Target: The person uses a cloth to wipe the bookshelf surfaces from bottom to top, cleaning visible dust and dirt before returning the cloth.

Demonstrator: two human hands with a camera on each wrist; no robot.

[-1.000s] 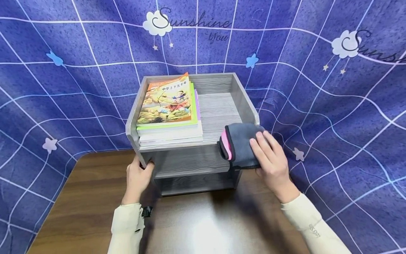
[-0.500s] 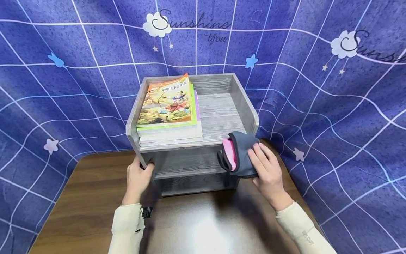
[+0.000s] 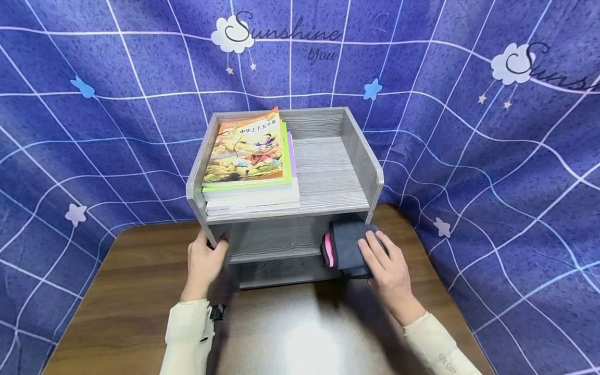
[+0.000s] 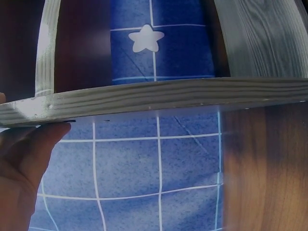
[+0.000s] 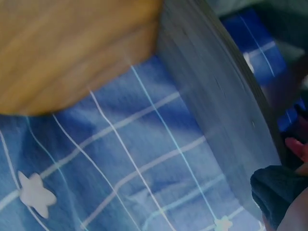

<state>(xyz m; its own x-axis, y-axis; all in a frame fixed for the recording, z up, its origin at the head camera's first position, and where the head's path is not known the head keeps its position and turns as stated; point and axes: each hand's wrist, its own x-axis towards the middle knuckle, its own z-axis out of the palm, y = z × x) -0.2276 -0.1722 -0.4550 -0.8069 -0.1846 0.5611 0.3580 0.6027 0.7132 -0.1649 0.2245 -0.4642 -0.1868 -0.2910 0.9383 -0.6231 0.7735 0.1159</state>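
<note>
A grey wood-grain shelf unit stands on the table, with a stack of books on the left of its top level. My left hand grips the lower front edge of the left side panel; in the left wrist view its thumb lies against that panel. My right hand holds a folded dark-grey cloth with black trim and a pink layer showing. The cloth overlaps the right front edge, just below the top board. In the right wrist view the cloth is beside the right side panel.
The brown wooden table extends around the unit, with a bright glare spot in front. Behind and on both sides hangs a blue gridded curtain with stars and clouds. A small black item is at my left cuff.
My right hand has moved the cloth down and slightly left, from the right panel's upper front edge to below the top board. My left hand and the shelf unit have stayed put.
</note>
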